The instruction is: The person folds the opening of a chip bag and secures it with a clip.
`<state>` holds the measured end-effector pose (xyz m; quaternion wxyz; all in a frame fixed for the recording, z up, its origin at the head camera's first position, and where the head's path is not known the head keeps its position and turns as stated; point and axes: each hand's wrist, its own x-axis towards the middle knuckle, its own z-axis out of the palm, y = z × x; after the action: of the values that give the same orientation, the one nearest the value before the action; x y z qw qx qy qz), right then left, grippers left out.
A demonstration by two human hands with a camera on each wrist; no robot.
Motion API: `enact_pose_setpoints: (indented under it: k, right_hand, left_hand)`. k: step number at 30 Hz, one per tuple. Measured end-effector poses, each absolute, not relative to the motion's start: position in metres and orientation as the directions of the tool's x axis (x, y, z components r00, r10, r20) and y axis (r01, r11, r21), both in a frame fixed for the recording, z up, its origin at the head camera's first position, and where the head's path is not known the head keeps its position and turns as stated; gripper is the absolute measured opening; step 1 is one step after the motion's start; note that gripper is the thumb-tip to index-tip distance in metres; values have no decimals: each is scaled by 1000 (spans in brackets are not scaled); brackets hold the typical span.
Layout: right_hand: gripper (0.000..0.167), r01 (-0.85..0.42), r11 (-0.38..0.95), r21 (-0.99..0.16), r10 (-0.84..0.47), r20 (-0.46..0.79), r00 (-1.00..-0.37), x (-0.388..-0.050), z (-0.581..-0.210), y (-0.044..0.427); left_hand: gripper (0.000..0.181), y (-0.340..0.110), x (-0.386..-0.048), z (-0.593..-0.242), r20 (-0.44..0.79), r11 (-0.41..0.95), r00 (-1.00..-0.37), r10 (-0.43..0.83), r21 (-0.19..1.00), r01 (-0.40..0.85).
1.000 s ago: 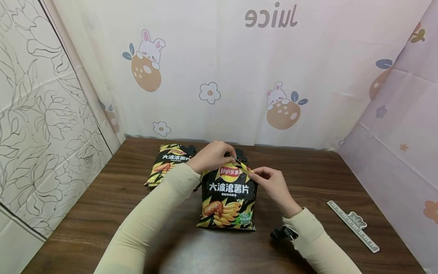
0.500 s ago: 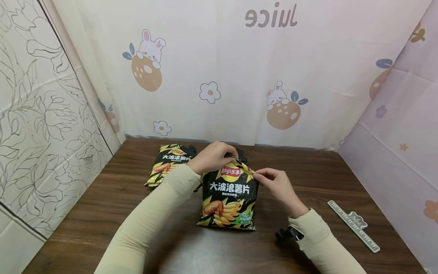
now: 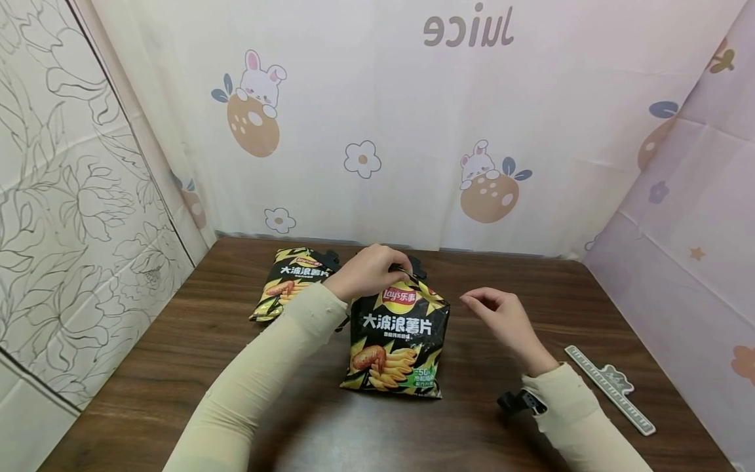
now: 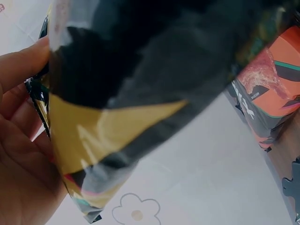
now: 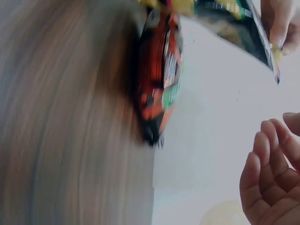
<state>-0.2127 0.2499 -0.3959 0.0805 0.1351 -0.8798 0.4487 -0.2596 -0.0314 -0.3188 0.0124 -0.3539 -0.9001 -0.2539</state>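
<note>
A black and yellow Lay's potato chip bag point(image 3: 396, 341) stands on the brown table in the head view, its top edge folded at an angle. My left hand point(image 3: 373, 267) grips that top edge; in the left wrist view the thumb of my left hand point(image 4: 23, 140) lies along the side of the bag. My right hand point(image 3: 510, 321) hovers just right of the bag, apart from it, its fingers loosely bent and holding nothing. In the right wrist view the palm and fingers of my right hand point(image 5: 276, 180) show bare.
Another Lay's bag point(image 3: 291, 282) leans at the back left, a black clip point(image 3: 330, 259) at its top. An orange bag point(image 5: 159, 70) stands farther back, hidden in the head view behind the front bag. A pale sealing clip point(image 3: 610, 390) lies on the table point(image 3: 548, 314) at right.
My right hand has let go of the bag's top right corner and moved off to the right. My left hand keeps its grip; the bag's top right corner now stands free.
</note>
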Motion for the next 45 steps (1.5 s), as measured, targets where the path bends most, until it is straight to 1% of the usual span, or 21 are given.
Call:
enact_pose_setpoints:
  k: [4,8,11,15,21,26,32,38,40,45]
  right_hand:
    - [26,-339,678,-652,-139,340,-930,-213,-396,268]
    - [26,-331,784,-524,-121,394,-911,-212,-395,284]
    - [29,-311,830,-462,-120,397,-910,-210,-395,296]
    - [34,-281,863,-419,-113,383,-917,-206,-395,314]
    - [37,-227,895,-383,-71,381,-922,-199,-396,342]
    - [38,-168,911,-377,-18,369,-929,-191,-397,364]
    - [42,-96,913,-397,39,319,-947,-183,-402,388]
    - [43,-56,911,-408,60,265,-962,-177,-410,410]
    - [46,-34,915,-402,62,223,-973,-176,-412,418]
    - [58,23,927,-375,53,69,-996,-177,-411,432]
  left_hand:
    - [13,-32,-259,-318,199,620,-752,628,456,639]
    - [13,-32,-259,-318,195,622,-755,625,461,633]
    - [13,-32,-259,-318,192,624,-758,623,462,630]
    - [14,-32,-259,-318,184,625,-759,624,464,627]
    - [14,-33,-259,-319,173,635,-767,618,465,617]
    - [14,-33,-259,-319,168,646,-772,613,457,612]
    - [15,-32,-258,-318,163,653,-777,608,455,606]
    - [16,-32,-258,-318,158,655,-779,607,455,603]
    - [16,-32,-258,-318,158,655,-777,609,453,605]
    - [16,-31,-259,-318,158,653,-775,612,452,608]
